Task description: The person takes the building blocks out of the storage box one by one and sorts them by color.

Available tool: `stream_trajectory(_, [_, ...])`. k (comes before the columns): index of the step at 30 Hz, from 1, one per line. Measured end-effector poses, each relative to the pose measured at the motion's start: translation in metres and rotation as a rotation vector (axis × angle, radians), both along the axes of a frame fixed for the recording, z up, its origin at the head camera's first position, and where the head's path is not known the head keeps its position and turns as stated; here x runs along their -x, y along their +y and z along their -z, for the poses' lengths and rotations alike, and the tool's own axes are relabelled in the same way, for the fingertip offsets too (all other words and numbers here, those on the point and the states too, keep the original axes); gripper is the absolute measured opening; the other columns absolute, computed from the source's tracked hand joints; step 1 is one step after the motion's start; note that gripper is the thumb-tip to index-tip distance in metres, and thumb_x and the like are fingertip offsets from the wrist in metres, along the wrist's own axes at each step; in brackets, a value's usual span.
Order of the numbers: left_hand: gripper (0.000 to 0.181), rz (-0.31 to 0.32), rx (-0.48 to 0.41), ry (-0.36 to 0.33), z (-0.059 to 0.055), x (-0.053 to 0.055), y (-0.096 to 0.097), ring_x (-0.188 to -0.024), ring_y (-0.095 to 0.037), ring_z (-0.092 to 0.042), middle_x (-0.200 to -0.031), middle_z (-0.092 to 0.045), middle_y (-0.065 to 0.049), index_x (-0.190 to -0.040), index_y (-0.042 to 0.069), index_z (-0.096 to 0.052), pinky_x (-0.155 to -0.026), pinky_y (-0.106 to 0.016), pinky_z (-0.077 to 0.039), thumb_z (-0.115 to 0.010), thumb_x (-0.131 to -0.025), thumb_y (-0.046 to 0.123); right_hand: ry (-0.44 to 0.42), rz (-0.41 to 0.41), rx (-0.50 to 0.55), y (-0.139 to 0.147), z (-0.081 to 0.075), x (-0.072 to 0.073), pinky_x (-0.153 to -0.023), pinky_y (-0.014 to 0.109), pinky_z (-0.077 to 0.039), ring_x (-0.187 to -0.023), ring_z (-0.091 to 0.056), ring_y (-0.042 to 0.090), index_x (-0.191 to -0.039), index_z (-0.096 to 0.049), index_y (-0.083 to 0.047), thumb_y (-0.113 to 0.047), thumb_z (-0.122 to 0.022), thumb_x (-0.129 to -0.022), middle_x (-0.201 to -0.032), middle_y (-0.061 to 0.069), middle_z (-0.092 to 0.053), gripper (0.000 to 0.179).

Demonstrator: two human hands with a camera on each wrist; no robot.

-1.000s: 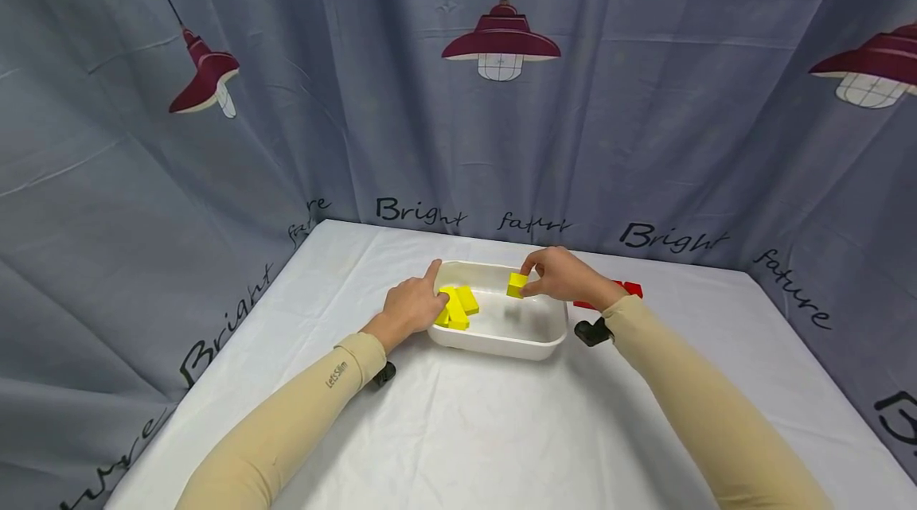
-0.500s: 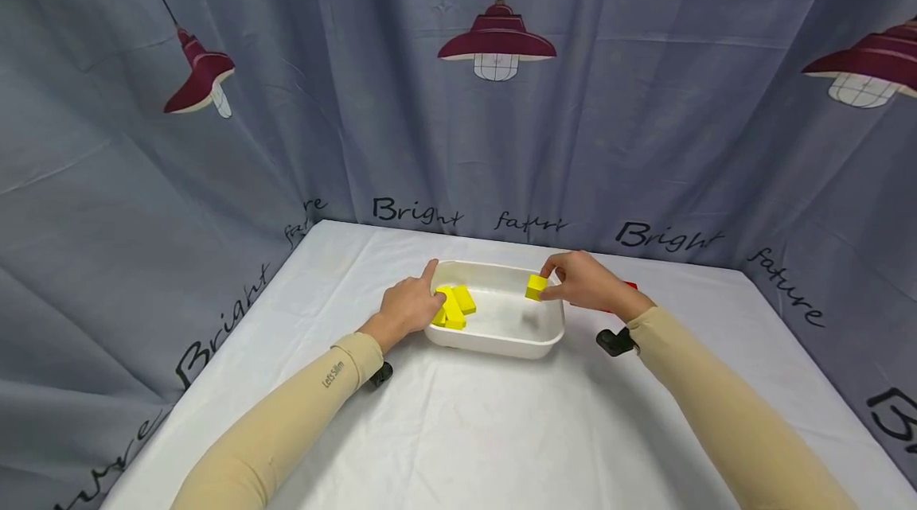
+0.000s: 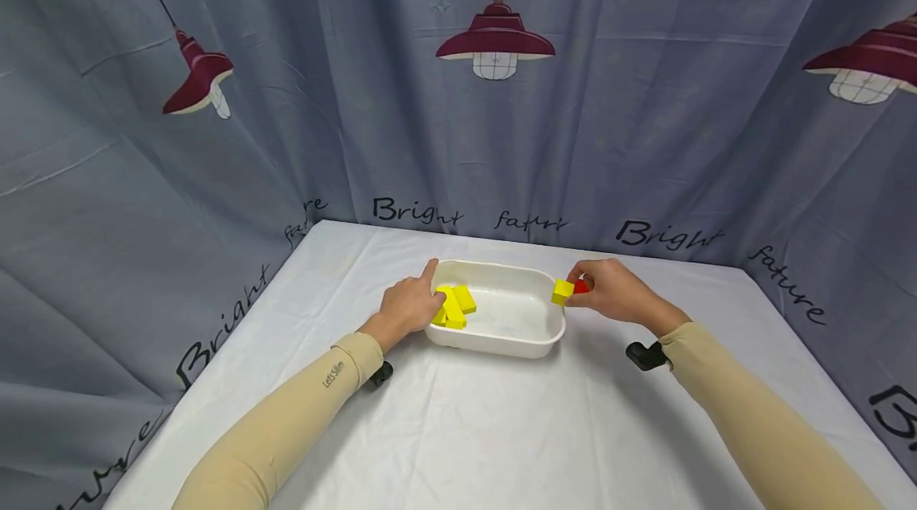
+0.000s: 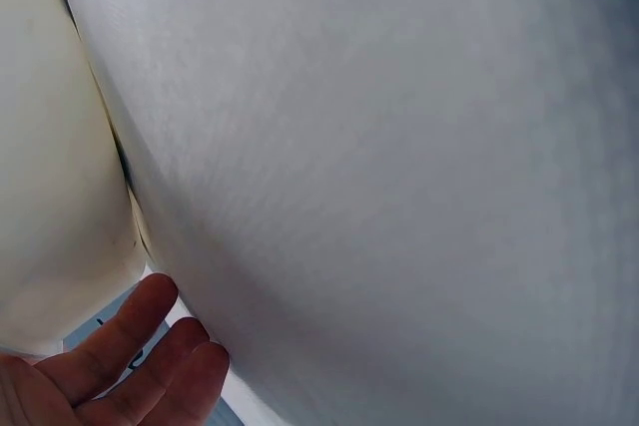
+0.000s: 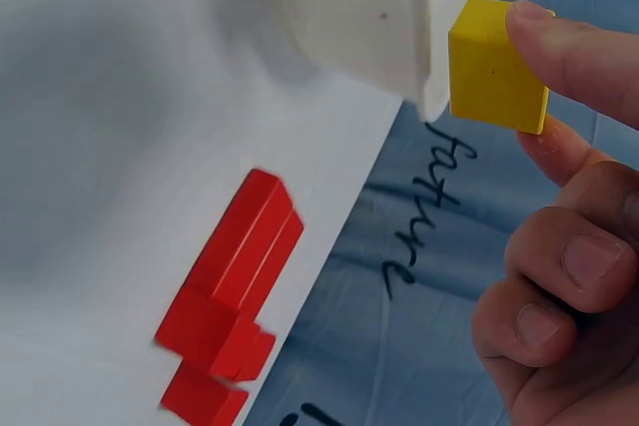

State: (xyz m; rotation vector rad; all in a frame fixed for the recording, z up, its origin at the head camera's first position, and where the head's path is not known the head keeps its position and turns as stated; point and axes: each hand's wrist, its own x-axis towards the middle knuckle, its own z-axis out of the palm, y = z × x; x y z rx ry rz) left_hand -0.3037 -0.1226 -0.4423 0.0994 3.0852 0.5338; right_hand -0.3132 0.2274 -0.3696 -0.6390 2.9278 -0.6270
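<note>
My right hand (image 3: pixel 614 290) pinches a yellow cube (image 5: pixel 489 69) between thumb and index finger, raised at the right rim of a white plastic tub (image 3: pixel 494 343). In the right wrist view the other fingers are curled under it, clear of the cube. At the tub's left end my left hand (image 3: pixel 408 305) holds the rim, thumb over the inside and index finger stretched along the edge. Its other fingertips (image 4: pixel 205 371) show low beside the tub's outer wall in the left wrist view. Several yellow blocks (image 3: pixel 454 309) lie inside the tub by the left thumb, partly covered.
Several red blocks (image 5: pixel 235 256) lie on the white-covered table (image 3: pixel 458 430) just right of the tub; the right hand mostly hides them in the head view. A blue-grey curtain (image 3: pixel 358 96) with printed lamps hangs behind the table and along its sides.
My right hand has carried the yellow cube rightward, from over the tub's inside to its right rim. The left hand and the blocks in the tub stay put.
</note>
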Motion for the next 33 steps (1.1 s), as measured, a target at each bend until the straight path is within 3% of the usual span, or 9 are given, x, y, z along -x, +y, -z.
stream_trajectory(6, [0.071, -0.005, 0.001, -0.004, 0.001, 0.001, 0.001, -0.086, -0.024, -0.061, -0.114, -0.070, -0.014, -0.161, 0.022, -0.020, -0.080, -0.045, -0.052, -0.046, -0.099, 0.042, 0.016, 0.008, 0.018, 0.015, 0.003, -0.005, -0.063, 0.032, -0.047, -0.072, -0.054, 0.020, -0.105, -0.070, -0.006, -0.026, -0.084, -0.081, -0.080, 0.004, -0.063, 0.035])
stream_trajectory(11, [0.071, -0.006, -0.001, -0.004, 0.001, 0.002, 0.000, -0.085, -0.024, -0.061, -0.116, -0.069, -0.015, -0.161, 0.022, -0.020, -0.079, -0.045, -0.052, -0.046, -0.099, 0.043, 0.012, 0.034, 0.023, 0.027, 0.010, -0.004, -0.063, 0.033, -0.046, -0.074, -0.053, 0.021, -0.102, -0.070, -0.007, -0.025, -0.084, -0.081, -0.078, 0.004, -0.061, 0.030])
stream_trajectory(19, [0.071, -0.004, 0.002, -0.005, 0.002, 0.002, 0.000, -0.081, -0.024, -0.060, -0.112, -0.069, -0.015, -0.162, 0.021, -0.019, -0.076, -0.044, -0.051, -0.046, -0.099, 0.043, -0.014, 0.038, 0.024, 0.045, 0.033, 0.001, -0.059, 0.030, -0.039, -0.066, -0.047, 0.019, -0.102, -0.067, -0.005, -0.024, -0.083, -0.082, -0.069, 0.004, -0.049, 0.031])
stream_trajectory(26, [0.070, -0.006, 0.002, -0.001, 0.000, 0.001, 0.000, -0.085, -0.025, -0.061, -0.114, -0.070, -0.015, -0.161, 0.022, -0.020, -0.078, -0.045, -0.052, -0.045, -0.099, 0.042, -0.019, 0.049, -0.004, 0.046, 0.049, 0.007, -0.062, 0.031, -0.044, -0.072, -0.050, 0.020, -0.101, -0.070, -0.007, -0.023, -0.086, -0.079, -0.073, 0.003, -0.056, 0.031])
stream_trajectory(33, [0.070, 0.000, -0.009, -0.008, -0.002, 0.000, 0.000, -0.081, -0.024, -0.059, -0.110, -0.070, -0.014, -0.161, 0.021, -0.020, -0.077, -0.044, -0.051, -0.045, -0.099, 0.041, -0.061, 0.065, -0.006, 0.048, 0.061, 0.007, -0.060, 0.030, -0.044, -0.075, -0.049, 0.021, -0.105, -0.070, -0.006, -0.023, -0.085, -0.080, -0.076, 0.004, -0.055, 0.034])
